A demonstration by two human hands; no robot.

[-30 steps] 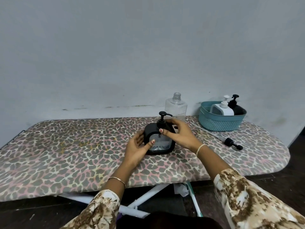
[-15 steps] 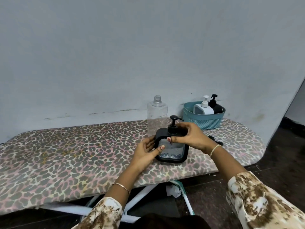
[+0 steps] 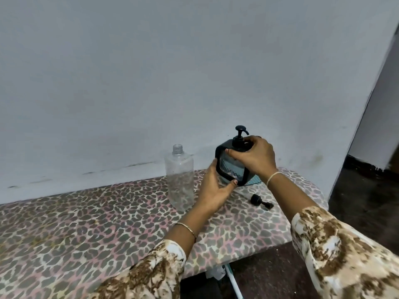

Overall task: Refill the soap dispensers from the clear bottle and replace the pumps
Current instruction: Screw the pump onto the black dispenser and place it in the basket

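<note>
A black square soap dispenser (image 3: 231,170) with a clear window and a black pump on top is held in the air above the board's far right. My left hand (image 3: 212,190) grips its lower left side. My right hand (image 3: 253,157) wraps over its top at the pump collar. The clear bottle (image 3: 180,180) stands uncapped on the board just left of my left hand. A loose black pump (image 3: 260,201) lies on the board under my right wrist.
The leopard-print ironing board (image 3: 86,223) runs left to right against a grey wall. A sliver of the teal basket (image 3: 254,179) shows behind the dispenser. The board's rounded right end (image 3: 315,190) borders a dark floor and a doorway.
Both hands have lifted the black dispenser off the board and carried it up and to the right, in front of the basket. The view has turned to the right.
</note>
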